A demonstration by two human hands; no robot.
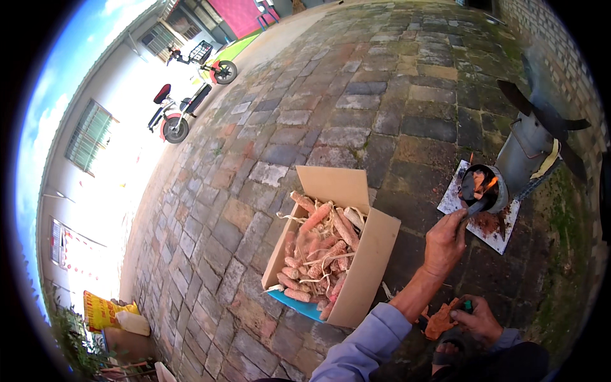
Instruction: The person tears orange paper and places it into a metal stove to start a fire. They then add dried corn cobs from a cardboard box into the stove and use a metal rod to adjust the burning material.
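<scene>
My left hand (444, 243) reaches up to the round mouth of a grey metal stove (522, 149). Its fingers are closed at the lower rim, and what they hold is unclear. Inside the mouth, orange flames (489, 184) lick at brownish pieces of fuel. Lower down, near my foot, my right hand (482, 319) is closed around a small green object (468, 306), mostly hidden by the fingers. Beside that hand lie ragged reddish-brown pieces (440, 320). Left of my left forearm stands an open cardboard box (364, 274) full of dry corn cobs (318, 245).
The stove stands by a pale board (493, 234) strewn with reddish-brown crumbs, and smoke rises behind it. Uneven paving bricks (286, 134) cover the yard. An electric scooter (191, 95) is parked by the white building. A yellow bag (105, 310) sits at lower left.
</scene>
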